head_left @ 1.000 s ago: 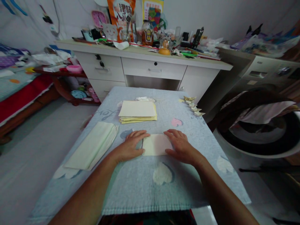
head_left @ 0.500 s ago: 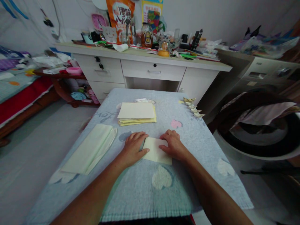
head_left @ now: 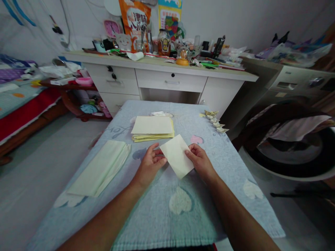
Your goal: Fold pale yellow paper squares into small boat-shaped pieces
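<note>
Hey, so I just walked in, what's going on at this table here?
A person is handling a small cream piece of paper over a blue patterned cloth. The right hand grips it, thumb on top; the left hand is at its left edge, though whether it touches is hard to tell. A paper stack lies beyond, long pale sheets lie to the left, and small folded pieces line the far right side.

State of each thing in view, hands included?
Paper, held at an angle
Right hand, pinching the paper
Left hand, fingers part-curled beside it, grip unclear
Paper stack, piled flat
Long pale sheets, creased, lying flat
Small shapes, folded, in a row
Middle drawer, shut
Jar, upright, lidded
Tablecloth, spread
</note>
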`<state>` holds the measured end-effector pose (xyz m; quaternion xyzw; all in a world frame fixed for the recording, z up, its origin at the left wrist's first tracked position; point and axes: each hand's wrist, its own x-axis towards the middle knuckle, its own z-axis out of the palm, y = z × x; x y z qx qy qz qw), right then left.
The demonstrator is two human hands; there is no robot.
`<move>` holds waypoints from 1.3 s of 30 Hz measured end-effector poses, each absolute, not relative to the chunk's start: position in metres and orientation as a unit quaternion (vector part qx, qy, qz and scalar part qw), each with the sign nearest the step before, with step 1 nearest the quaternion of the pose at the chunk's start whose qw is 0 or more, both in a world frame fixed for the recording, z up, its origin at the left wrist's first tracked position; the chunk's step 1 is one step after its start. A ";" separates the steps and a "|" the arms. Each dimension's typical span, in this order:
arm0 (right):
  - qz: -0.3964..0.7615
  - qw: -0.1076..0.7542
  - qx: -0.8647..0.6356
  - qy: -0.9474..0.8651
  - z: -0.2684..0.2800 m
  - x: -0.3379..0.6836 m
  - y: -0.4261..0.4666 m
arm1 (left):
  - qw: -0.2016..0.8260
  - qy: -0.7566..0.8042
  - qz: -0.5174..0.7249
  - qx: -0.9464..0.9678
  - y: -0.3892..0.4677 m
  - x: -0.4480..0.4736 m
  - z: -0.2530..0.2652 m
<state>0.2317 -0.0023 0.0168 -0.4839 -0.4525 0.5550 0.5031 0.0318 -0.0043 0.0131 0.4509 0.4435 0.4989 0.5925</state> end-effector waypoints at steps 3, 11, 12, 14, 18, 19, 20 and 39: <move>0.553 0.521 -0.479 -0.440 0.016 0.227 -0.004 | 0.625 0.426 0.478 0.446 -0.009 0.036 0.018; 0.362 0.534 -0.516 -0.564 0.019 0.226 -0.010 | 0.624 0.433 0.471 0.448 -0.008 0.039 0.018; 0.281 0.532 -0.524 -0.603 0.022 0.228 -0.014 | 0.623 0.433 0.476 0.446 -0.007 0.038 0.017; 0.140 0.518 -0.510 -0.673 0.028 0.232 -0.023 | 0.619 0.435 0.485 0.439 -0.007 0.037 0.016; 0.040 0.420 -0.425 -0.801 0.036 0.230 -0.041 | 0.630 0.431 0.494 0.416 -0.007 0.036 0.016; 0.030 0.384 -0.407 -0.828 0.036 0.228 -0.044 | 0.633 0.429 0.494 0.413 -0.007 0.036 0.016; 0.022 0.349 -0.397 -0.848 0.036 0.224 -0.046 | 0.634 0.429 0.493 0.415 -0.008 0.036 0.017; 0.091 0.131 -0.422 -0.893 0.025 0.209 -0.041 | 0.256 0.547 0.401 0.689 -0.008 0.023 0.010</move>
